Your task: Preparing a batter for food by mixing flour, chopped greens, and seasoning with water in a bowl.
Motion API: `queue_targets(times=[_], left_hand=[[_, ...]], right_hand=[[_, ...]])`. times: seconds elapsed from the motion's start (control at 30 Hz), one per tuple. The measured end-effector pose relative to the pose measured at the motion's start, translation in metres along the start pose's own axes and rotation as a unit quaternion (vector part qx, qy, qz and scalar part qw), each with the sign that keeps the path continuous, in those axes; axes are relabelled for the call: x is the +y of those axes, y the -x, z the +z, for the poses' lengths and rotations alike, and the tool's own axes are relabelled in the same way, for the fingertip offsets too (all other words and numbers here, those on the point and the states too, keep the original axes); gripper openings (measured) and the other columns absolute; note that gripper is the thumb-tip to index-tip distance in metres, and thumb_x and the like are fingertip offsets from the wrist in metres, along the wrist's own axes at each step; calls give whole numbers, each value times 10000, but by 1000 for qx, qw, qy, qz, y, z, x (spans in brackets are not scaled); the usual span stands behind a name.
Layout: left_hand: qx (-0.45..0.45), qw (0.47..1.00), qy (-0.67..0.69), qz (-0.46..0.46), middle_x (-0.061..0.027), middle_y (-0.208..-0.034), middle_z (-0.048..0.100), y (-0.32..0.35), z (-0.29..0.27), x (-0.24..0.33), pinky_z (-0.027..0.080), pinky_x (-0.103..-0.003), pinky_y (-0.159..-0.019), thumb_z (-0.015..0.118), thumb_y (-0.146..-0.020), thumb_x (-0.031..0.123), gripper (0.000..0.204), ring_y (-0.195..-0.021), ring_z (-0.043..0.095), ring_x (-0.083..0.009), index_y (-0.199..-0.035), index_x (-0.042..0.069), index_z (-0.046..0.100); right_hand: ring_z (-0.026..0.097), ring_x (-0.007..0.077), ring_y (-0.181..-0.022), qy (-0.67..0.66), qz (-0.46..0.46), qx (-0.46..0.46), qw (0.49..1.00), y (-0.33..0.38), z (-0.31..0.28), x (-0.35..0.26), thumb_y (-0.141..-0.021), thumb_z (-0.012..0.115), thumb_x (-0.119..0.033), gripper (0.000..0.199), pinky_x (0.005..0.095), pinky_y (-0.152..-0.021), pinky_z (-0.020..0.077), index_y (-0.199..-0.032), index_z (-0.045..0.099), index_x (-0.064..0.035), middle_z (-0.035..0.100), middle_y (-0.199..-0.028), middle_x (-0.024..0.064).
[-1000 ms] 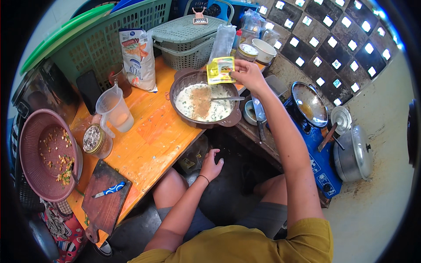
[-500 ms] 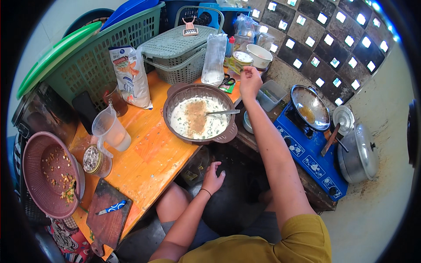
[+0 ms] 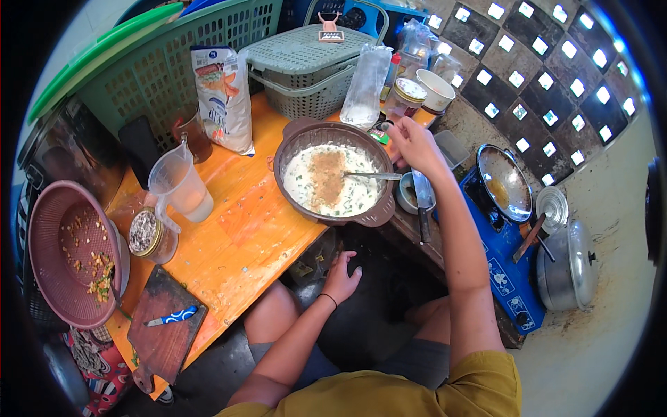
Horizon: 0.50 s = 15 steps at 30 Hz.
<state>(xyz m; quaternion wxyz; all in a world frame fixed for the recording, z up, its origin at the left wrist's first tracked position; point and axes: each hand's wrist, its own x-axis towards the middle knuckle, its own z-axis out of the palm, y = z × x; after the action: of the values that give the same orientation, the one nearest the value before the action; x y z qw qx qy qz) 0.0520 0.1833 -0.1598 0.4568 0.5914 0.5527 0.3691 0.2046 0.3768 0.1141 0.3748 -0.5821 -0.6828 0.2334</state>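
Note:
My right hand [image 3: 413, 144] hovers just beyond the right rim of a brown pot [image 3: 293, 182], beside a green packet [image 3: 379, 135]. Its fingers are loosely bent and look apart, with nothing visible in them. White batter [image 3: 295, 174] with green pieces fills the pot, and brown powder [image 3: 326, 182] lies heaped on its middle. A metal spoon [image 3: 372, 175] rests in the batter, handle over the right rim. Below the pot my left hand [image 3: 340, 281] is open, empty, above my lap. A knife [image 3: 422, 201] lies across a small bowl [image 3: 406, 194] under my right forearm.
On the table's left stand a measuring jug [image 3: 180, 184], a lidded jar [image 3: 154, 236], a flour bag [image 3: 224, 101] and a cutting board [image 3: 161, 326] with a blue-handled knife [image 3: 174, 317]. A blue stove [image 3: 511, 278] with a wok [image 3: 504, 184] is at right, beside a large pot [image 3: 566, 267].
My right hand has come down and nearer from the lidded jar at the back to the pot's right side. My view has shifted, uncovering the knife and small bowl. My left hand stays low.

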Motion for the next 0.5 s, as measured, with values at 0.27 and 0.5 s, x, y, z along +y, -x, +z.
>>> queue_targets(times=[0.27,0.5], left_hand=[[10,999,-19,28,-170,-1267,581,-2,5,-1,543,-401,-901,687,-904,142,453,-1169,590,-306,-1316,89,508],[26,999,13,20,-228,-1201,592,2,0,1,464,-453,-1026,693,-877,162,439,-1181,582,-383,-1273,90,520]], right_hand=[[651,364,-1000,327,-157,-132,923,46,1,-56,-825,768,-259,235,462,-862,524,-940,719,-60,588,-1072,227],[694,333,-981,307,-199,-236,900,26,20,-58,-885,655,-173,174,461,-855,549,-985,791,-133,728,-1011,149]])
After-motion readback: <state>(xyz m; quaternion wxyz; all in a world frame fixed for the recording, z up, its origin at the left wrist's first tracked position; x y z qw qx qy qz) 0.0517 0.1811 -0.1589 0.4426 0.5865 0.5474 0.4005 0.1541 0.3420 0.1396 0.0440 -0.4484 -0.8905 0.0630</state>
